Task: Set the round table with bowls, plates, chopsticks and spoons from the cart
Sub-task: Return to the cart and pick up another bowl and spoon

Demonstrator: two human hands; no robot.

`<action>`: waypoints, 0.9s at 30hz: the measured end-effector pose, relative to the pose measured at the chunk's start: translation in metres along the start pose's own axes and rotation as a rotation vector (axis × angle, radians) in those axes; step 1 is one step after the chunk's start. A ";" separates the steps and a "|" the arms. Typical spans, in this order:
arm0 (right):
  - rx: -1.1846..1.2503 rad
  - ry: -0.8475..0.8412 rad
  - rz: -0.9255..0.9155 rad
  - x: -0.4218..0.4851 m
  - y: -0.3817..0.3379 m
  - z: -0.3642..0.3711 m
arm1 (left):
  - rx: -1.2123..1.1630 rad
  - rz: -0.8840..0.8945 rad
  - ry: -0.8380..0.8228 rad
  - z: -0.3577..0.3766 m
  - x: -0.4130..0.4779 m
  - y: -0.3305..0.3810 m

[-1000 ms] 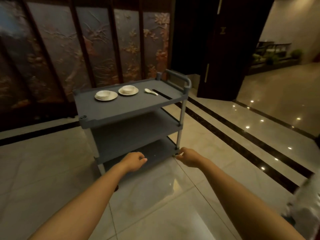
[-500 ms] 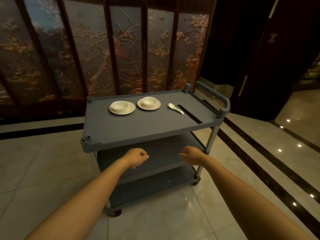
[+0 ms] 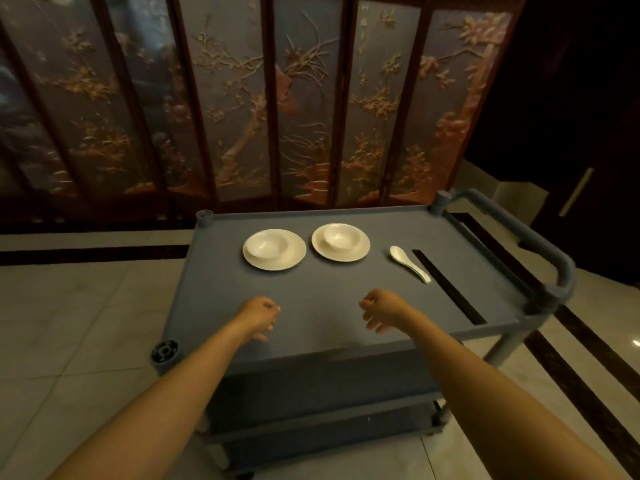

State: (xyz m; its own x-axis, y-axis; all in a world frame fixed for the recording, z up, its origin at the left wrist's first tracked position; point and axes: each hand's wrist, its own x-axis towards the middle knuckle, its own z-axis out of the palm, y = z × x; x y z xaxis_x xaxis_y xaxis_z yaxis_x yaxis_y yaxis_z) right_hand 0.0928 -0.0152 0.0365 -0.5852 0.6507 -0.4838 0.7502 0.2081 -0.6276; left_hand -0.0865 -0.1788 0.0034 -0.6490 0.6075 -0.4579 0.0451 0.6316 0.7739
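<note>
The left hand (image 3: 258,315) and right hand (image 3: 379,311) hover empty over the near half of the cart (image 3: 214,289) top, fingers loosely curled. On the far half sit 2 sets, left bowl (image 3: 266,244) on left plate (image 3: 294,258) and right bowl (image 3: 341,237) on right plate (image 3: 360,251) — a spoon (image 3: 408,263) lies to their right, beside a dark strip (image 3: 446,285).

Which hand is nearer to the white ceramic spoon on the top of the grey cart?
Right. The right hand hovers on the near side of the white ceramic spoon, slightly to its left. The left hand hovers farther left, on the near side of the left white plate.
</note>
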 end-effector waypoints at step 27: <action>0.227 -0.118 0.021 0.266 -0.116 0.052 | -0.438 -0.179 0.318 -0.064 0.210 0.034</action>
State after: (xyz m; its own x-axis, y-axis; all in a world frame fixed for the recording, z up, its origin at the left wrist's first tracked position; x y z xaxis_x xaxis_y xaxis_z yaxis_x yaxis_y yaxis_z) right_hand -0.1657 0.0958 -0.0509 -0.6120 0.5607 -0.5578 0.6822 0.0174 -0.7309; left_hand -0.2700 -0.0609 -0.0385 -0.8174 0.2916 -0.4968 -0.3616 0.4117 0.8365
